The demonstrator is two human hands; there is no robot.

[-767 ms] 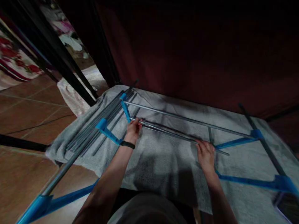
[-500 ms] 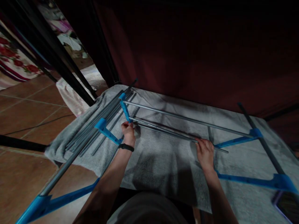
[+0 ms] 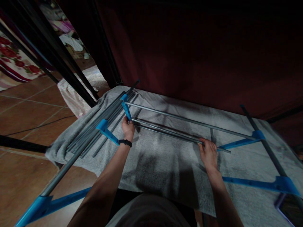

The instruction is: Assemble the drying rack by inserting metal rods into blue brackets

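My left hand (image 3: 128, 128), with a black band on its wrist, is closed around the lower end of a blue plastic bracket (image 3: 126, 108), where a thin metal rod (image 3: 163, 127) meets it. Farther right, my right hand (image 3: 208, 153) grips that rod near its other end, close to the right blue bracket (image 3: 236, 144). A second rod lies just beneath it on the cloth. Behind both hands, a long crossbar (image 3: 189, 119) joins the far brackets of the frame. Whether the held rod is seated in the bracket is hidden by my fingers.
Several loose grey rods (image 3: 94, 126) lie at the left on a grey towel (image 3: 161, 167). Thicker side tubes (image 3: 63, 171) and more blue brackets (image 3: 284, 185) surround the work. A phone (image 3: 288, 208) lies at the lower right. A dark red panel (image 3: 189, 56) stands behind.
My left hand has moved slightly up and left, farther onto the blue bracket. My right hand has shifted slightly and still grips the rod.
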